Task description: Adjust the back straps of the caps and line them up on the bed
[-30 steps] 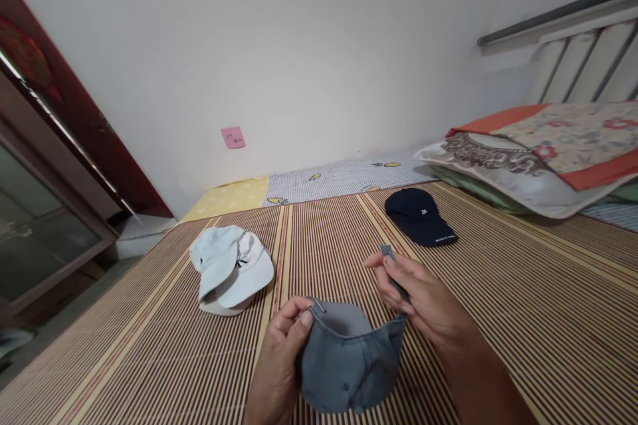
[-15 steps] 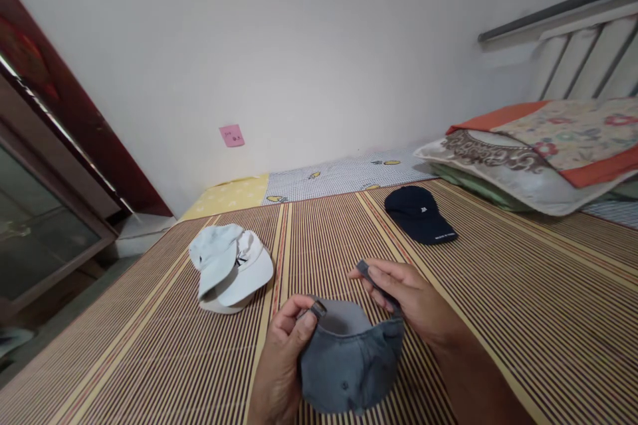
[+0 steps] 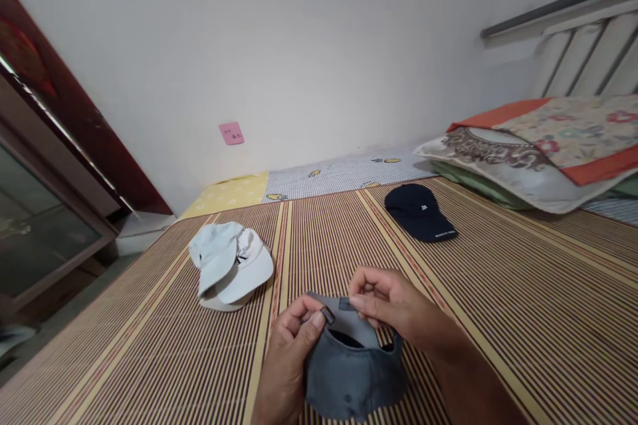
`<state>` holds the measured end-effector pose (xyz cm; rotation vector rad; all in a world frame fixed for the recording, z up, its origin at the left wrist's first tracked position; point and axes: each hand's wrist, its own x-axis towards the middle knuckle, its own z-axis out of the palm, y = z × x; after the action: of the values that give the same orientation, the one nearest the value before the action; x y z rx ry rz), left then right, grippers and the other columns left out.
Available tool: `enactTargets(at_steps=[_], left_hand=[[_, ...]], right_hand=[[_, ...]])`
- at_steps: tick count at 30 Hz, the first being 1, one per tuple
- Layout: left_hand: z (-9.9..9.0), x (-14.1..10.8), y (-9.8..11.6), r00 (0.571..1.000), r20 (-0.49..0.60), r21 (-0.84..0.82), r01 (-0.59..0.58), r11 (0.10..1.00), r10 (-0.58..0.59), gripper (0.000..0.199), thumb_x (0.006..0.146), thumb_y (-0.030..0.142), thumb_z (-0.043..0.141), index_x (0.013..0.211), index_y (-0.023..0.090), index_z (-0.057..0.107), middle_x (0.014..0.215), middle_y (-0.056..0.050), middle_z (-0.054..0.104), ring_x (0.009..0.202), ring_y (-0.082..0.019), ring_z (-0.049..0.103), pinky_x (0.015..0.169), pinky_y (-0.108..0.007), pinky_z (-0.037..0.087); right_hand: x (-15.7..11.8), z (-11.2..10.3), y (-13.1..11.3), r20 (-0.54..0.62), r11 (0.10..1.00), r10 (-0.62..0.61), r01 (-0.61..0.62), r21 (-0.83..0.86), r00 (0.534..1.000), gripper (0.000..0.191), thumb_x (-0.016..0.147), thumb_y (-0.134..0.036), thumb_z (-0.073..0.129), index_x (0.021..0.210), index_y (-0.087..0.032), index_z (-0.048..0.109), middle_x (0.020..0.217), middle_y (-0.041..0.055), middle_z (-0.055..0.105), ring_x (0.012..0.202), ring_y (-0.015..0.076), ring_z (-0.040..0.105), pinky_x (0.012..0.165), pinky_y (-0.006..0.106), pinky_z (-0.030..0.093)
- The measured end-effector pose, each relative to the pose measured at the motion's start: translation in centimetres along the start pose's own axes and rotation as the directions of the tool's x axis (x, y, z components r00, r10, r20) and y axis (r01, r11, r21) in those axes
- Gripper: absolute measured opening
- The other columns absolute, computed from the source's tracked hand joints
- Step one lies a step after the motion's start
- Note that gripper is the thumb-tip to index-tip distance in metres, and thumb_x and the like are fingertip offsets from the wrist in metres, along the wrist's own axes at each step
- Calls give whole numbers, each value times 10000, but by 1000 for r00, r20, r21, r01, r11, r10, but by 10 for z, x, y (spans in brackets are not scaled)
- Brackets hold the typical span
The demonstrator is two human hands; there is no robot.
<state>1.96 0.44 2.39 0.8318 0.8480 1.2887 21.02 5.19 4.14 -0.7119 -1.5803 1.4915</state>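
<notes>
A grey-blue cap [image 3: 356,372] is held low in the middle, over the striped mat, its rear opening towards the top. My left hand [image 3: 292,352] pinches the short strap end with the metal buckle [image 3: 327,315] at the left of the opening. Between the thumb and fingers of my right hand [image 3: 393,302] is the long strap [image 3: 345,304], its tip pointing left at the buckle, a small gap apart. White and pale caps [image 3: 246,272] lie stacked at the left. A navy cap [image 3: 416,212] rests at the back right.
The striped mat [image 3: 149,319] covers the bed. Pillows [image 3: 528,166] lie at the right, near a white radiator [image 3: 588,56]. A pink note [image 3: 231,133] is on the wall. A reddish door frame [image 3: 74,106] stands at the left.
My right hand has moved left and slightly down, bringing the strap tip close to the buckle. My left hand has shifted slightly right, and the cap has tilted a little.
</notes>
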Motion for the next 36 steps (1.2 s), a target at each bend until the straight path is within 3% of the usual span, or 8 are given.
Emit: enactTargets(at_steps=[4, 11, 22, 36], left_hand=[[2, -2, 1, 1000, 15, 48, -15, 999, 15, 243, 789, 363, 809, 776, 172, 660, 677, 31, 613, 592, -69, 499, 596, -173, 410], [0, -2, 0, 996, 77, 76, -40, 996, 34, 180, 820, 348, 782, 803, 195, 689, 707, 16, 646, 662, -103, 554, 654, -201, 444], [3, -2, 1, 997, 57, 89, -61, 994, 56, 202, 814, 359, 790, 795, 192, 677, 726, 23, 618, 684, -97, 516, 664, -199, 405], [-2, 0, -5, 995, 100, 92, -38, 995, 29, 217, 848, 371, 761, 848, 192, 637, 737, 30, 585, 665, -89, 488, 619, -185, 406]], right_hand=[[2, 5, 0, 6, 999, -11, 11, -30, 1000, 197, 861, -340, 691, 777, -187, 598, 660, -31, 568, 545, 80, 442, 488, 204, 307], [3, 7, 5, 14, 999, 17, -18, 48, 1000, 230, 866, -397, 703, 817, -191, 613, 664, -20, 609, 506, 72, 410, 438, 191, 252], [4, 11, 1, 38, 991, 84, -87, 99, 996, 322, 824, -460, 747, 793, -176, 599, 613, -21, 630, 439, 47, 347, 416, 187, 221], [3, 12, 4, 84, 993, 84, -90, 72, 993, 306, 831, -459, 722, 763, -191, 593, 526, -71, 488, 447, 61, 338, 418, 197, 213]])
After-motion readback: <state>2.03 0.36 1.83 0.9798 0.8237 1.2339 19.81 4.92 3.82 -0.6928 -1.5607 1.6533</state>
